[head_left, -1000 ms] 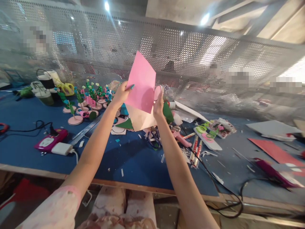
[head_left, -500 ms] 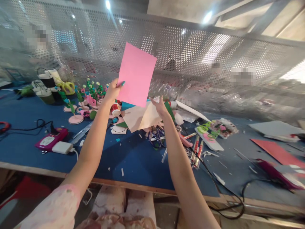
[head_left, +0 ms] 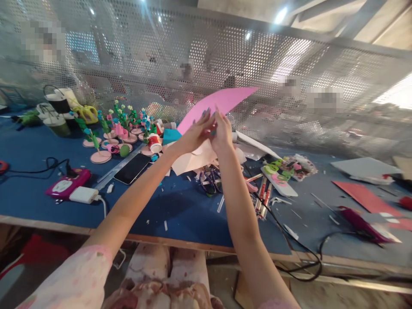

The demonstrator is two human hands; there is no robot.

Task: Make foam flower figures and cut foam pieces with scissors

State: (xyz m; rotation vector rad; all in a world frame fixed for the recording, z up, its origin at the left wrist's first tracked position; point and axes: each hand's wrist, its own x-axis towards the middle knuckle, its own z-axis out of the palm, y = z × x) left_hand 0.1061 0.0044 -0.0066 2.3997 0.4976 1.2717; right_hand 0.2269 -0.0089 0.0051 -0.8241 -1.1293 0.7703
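Observation:
A pink sheet of paper (head_left: 222, 99) is up in front of me, bent in a curve with its far corner pointing right. My left hand (head_left: 200, 131) and my right hand (head_left: 222, 131) meet at its lower edge, fingers closed on it and partly overlapping. The exact grip of each is half hidden. Beneath my hands lies a cream paper sheet (head_left: 189, 162) on a heap of craft scraps. Scissors with dark purple handles (head_left: 207, 181) rest just below that heap.
Several paper flowers on round pink bases (head_left: 101, 157) stand at left, near a black phone (head_left: 132, 168). A magenta power strip (head_left: 69, 182) with a white charger sits front left. Glue-stick-like red tubes (head_left: 264, 199), a cable and red paper (head_left: 363, 197) lie right. A perforated metal screen (head_left: 128, 56) rises behind.
The pink sheet has come down, turned and bent rightward. My left hand has moved right to meet my right hand at the sheet. The phone has come into view from behind my left forearm.

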